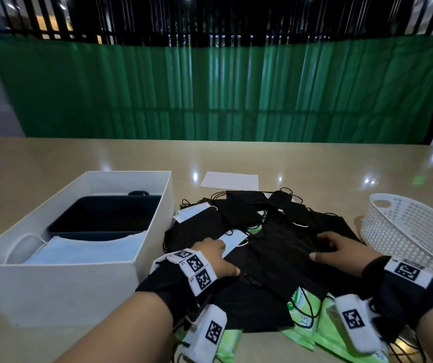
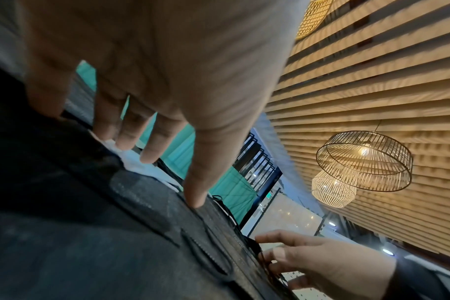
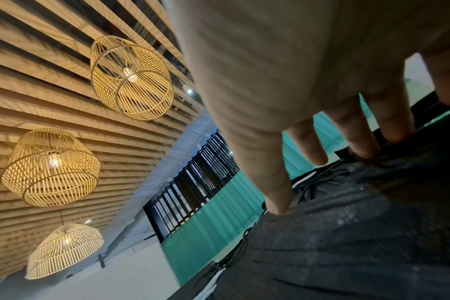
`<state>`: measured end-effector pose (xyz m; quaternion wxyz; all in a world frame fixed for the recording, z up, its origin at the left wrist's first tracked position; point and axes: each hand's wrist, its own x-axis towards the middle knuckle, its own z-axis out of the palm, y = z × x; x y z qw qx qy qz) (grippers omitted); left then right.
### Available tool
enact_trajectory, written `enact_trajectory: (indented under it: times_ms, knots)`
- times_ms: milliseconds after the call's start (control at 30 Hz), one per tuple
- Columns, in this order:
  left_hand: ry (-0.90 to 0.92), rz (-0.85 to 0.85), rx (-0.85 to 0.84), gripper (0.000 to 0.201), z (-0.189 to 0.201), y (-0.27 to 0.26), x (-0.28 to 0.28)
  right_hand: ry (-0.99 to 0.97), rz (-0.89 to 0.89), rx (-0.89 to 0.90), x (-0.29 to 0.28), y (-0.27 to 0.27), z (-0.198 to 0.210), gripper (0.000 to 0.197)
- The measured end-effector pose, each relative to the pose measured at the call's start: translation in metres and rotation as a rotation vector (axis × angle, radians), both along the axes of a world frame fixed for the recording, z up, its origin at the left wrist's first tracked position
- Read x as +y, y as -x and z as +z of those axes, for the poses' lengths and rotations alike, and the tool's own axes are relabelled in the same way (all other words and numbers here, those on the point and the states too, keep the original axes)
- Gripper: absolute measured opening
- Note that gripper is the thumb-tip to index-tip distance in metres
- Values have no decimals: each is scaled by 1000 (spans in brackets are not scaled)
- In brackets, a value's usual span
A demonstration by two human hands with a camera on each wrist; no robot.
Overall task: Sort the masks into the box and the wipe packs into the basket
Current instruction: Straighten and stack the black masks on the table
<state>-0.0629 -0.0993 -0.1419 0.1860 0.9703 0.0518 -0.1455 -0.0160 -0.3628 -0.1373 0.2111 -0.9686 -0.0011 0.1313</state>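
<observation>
One box (image 1: pixel 142 247), one basket (image 1: pixel 406 231) are seen; black masks (image 1: pixel 283 247) are pressed under spread fingers of left hand (image 1: pixel 218 258) and right hand (image 1: pixel 341 250).

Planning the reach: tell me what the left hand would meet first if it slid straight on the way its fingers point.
Likely the white mask at the left hand's fingertips; depth beyond is unclear.

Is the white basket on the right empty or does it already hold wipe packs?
Empty as far as visible: the basket shows only bare perforated wall and floor, while green wipe packs lie under the black masks.
</observation>
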Motion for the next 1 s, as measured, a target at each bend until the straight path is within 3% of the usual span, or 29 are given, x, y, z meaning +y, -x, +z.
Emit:
enact_trajectory:
  times_ms: [133, 333, 433, 567, 767, 900, 1000]
  knots:
    - [-41, 16, 15, 70, 0, -6, 3, -69, -18, -31, 3, -7, -2, 52]
    - [41, 56, 13, 65, -2, -10, 3, -443, -107, -256, 3, -9, 1, 8]
    - [108, 76, -5, 63, -1, -11, 0, -593, -95, -348, 8, -1, 13, 8]
    - [111, 39, 3, 64, 2, -13, -11, -738, -43, -319, 13, 6, 33, 19]
    - [-80, -166, -26, 68, 7, -9, -39, -578, 83, -287, 12, 11, 34, 14]
    - [-171, -288, 21, 72, 10, -8, -60, -602, 47, -215, 6, 10, 22, 13]
    - [-200, -279, 35, 74, 12, -11, -70, -630, 28, -176, 1, 9, 19, 14]
